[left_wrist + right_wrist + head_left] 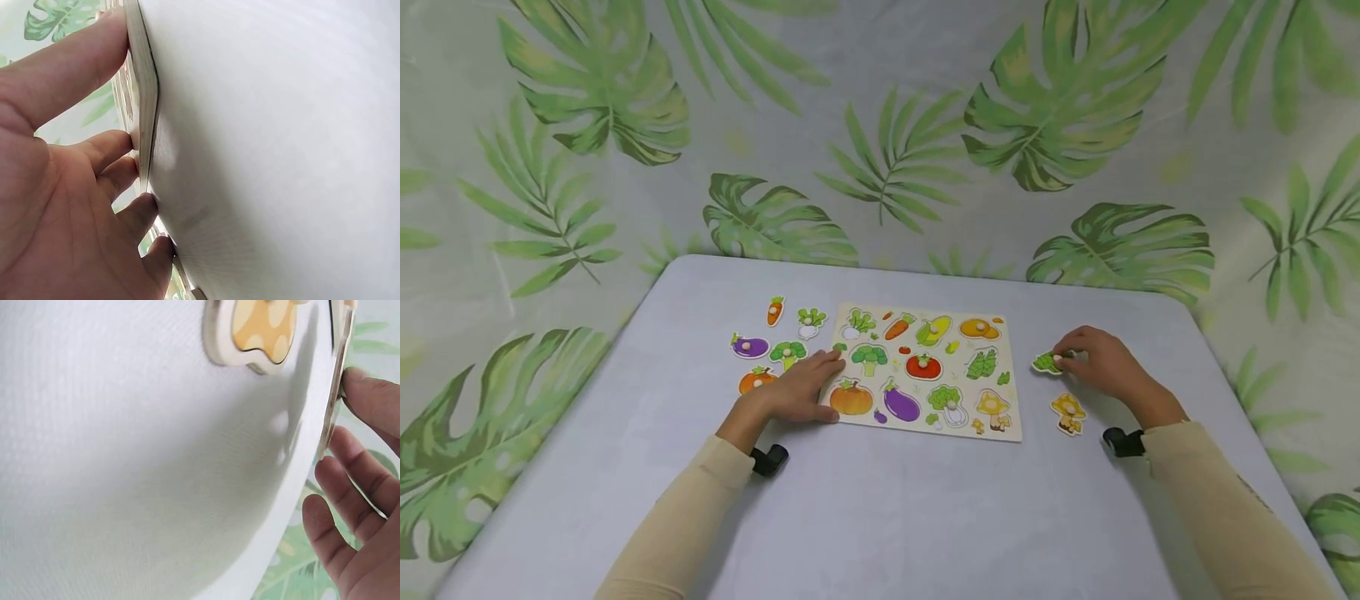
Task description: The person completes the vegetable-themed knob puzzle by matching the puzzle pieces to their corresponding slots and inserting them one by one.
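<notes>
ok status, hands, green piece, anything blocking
Left hand on puzzle board's left edge. Right hand pinching green piece, right of board. Mushroom piece close by, not between piece and board.

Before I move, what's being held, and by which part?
The green puzzle piece, by the right hand, seemingly at its upper side; the fingers hide the exact grip. The left hand only rests at the board's edge.

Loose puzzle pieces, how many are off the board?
7. Left of the board: carrot, radish, eggplant, broccoli and pumpkin. Right: mushroom, and the green piece in the right hand. The left hand might hide more.
</notes>
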`<action>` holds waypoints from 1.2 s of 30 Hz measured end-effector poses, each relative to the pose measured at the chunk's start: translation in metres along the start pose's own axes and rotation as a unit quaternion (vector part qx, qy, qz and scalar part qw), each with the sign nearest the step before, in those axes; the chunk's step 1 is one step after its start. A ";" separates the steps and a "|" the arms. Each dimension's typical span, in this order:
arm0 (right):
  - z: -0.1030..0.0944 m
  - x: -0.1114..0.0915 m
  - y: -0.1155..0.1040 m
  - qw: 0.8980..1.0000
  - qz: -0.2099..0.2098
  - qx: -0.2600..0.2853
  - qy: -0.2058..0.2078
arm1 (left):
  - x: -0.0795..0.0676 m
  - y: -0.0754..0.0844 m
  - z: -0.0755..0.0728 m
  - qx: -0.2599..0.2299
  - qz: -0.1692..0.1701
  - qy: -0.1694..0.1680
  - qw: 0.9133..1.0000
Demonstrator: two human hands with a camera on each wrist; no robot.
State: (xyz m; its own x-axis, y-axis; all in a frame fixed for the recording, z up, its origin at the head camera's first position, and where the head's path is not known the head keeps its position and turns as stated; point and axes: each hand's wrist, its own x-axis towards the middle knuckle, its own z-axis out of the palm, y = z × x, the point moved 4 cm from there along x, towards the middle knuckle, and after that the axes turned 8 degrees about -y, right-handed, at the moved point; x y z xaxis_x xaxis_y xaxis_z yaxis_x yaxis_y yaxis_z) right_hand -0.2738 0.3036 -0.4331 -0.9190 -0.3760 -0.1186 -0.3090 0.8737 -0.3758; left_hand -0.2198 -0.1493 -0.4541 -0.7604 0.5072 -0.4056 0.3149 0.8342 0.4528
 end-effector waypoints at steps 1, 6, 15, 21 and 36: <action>0.000 0.000 0.000 1.000 0.000 0.000 0.000 | 0.000 0.000 0.000 0.001 0.000 0.000 1.000; -0.001 0.000 -0.002 1.000 0.003 0.002 -0.006 | -0.001 0.002 -0.002 -0.004 -0.002 0.001 1.000; -0.005 0.004 -0.012 1.000 -0.003 0.012 -0.006 | -0.001 0.003 -0.001 -0.008 -0.002 0.001 1.000; -0.005 0.013 -0.024 1.000 -0.025 0.009 -0.004 | 0.000 0.002 0.000 -0.009 -0.004 0.003 1.000; 0.006 0.029 -0.045 0.998 -0.053 0.005 -0.013 | 0.000 0.001 0.000 -0.007 -0.003 0.001 1.000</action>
State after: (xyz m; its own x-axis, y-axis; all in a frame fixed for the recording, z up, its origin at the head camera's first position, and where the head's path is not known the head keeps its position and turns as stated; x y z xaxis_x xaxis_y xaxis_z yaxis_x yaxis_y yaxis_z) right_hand -0.2852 0.2516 -0.4247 -0.8742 -0.4748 -0.1022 -0.4021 0.8256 -0.3959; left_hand -0.2198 -0.1484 -0.4534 -0.7637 0.5018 -0.4062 0.3028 0.8341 0.4611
